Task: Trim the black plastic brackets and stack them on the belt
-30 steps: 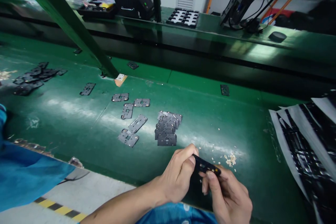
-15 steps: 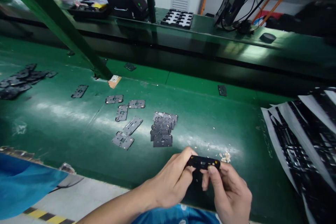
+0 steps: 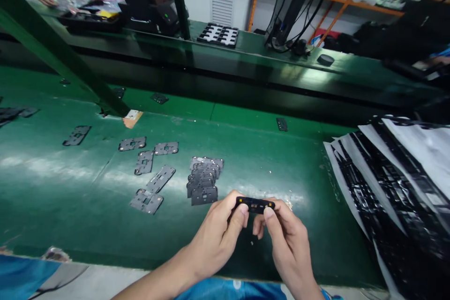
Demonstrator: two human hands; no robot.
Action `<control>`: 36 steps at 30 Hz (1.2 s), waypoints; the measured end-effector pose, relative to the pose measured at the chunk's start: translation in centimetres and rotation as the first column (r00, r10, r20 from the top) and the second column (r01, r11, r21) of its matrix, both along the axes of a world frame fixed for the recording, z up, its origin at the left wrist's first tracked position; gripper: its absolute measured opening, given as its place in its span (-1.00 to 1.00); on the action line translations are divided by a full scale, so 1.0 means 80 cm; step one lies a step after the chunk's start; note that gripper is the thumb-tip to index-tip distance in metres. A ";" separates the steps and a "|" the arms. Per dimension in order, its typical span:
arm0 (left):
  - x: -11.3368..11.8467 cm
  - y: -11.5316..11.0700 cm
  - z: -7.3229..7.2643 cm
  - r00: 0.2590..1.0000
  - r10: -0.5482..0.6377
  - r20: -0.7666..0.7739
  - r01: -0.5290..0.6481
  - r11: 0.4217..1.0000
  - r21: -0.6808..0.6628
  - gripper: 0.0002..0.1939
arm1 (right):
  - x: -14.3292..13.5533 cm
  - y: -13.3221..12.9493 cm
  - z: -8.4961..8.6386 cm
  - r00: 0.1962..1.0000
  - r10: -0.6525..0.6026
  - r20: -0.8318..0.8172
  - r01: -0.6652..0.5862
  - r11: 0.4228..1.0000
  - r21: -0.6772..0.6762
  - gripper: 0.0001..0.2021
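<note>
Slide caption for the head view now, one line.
Left hand and right hand hold a black component with yellow spots over the green workbench, overlapping dark plates beyond.

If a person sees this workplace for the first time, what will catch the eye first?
The left hand and right hand come first, low in the middle, holding a small black part between them. Then come the overlapping dark plates beyond the left hand, and the layered black-and-white sheets at the right edge.

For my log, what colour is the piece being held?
The held piece is black with yellow patches; head view.
</note>
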State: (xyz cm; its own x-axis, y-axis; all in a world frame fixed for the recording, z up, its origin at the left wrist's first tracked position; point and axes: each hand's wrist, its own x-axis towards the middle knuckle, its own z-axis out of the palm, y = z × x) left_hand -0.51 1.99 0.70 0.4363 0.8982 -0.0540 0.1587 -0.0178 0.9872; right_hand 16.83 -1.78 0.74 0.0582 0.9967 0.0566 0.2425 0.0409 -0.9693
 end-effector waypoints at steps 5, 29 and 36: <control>0.002 -0.010 -0.001 0.999 -0.047 0.026 0.049 0.996 -0.074 -0.63 | 0.000 0.001 -0.007 0.991 -0.136 0.009 0.135 0.988 0.072 -0.80; -0.002 -0.029 -0.012 0.992 -0.014 0.124 0.038 0.979 -0.200 -0.58 | 0.004 -0.006 -0.012 0.998 -0.041 -0.047 0.047 0.989 0.142 -0.79; -0.003 -0.033 -0.011 0.999 -0.046 -0.001 0.045 0.987 -0.154 -0.59 | 0.001 -0.006 -0.020 0.988 -0.123 -0.090 0.132 0.986 0.100 -0.78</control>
State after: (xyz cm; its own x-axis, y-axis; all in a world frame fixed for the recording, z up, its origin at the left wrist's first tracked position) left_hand -0.76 -0.64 -0.16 0.4762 0.8582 -0.1919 0.1661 0.1264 0.9780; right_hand 16.89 -2.28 -0.84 0.1934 0.9695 0.1504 0.1707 0.1177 -0.9783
